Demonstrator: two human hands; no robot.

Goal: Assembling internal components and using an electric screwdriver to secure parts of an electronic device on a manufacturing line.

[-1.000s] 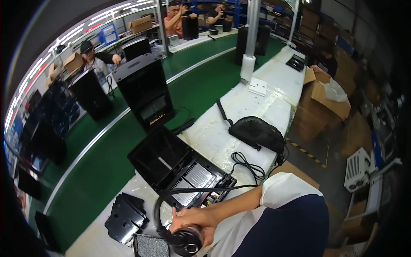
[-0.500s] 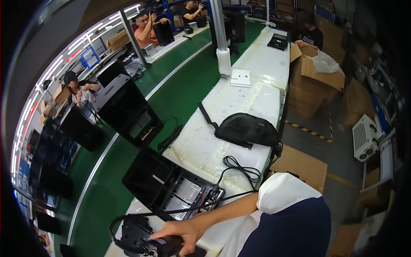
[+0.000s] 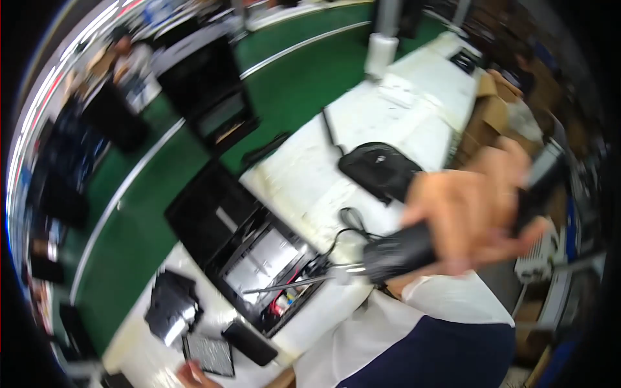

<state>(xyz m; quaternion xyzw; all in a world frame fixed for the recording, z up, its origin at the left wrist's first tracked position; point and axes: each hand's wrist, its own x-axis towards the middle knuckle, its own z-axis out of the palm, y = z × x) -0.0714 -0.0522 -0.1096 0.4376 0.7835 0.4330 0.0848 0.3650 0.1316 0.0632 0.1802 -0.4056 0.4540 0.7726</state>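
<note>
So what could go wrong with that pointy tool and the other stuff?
The right hand holds a black tool whose long thin bit appears over the open black case; it might snag the red wires inside. The left hand is close to the small tray, so a bump might shift it.

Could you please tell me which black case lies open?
The black case on the white bench: its silvery insides show, whereas those beyond stand upright.

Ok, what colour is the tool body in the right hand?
Black. The tool body shows best, though blurred, in the head view.
</note>
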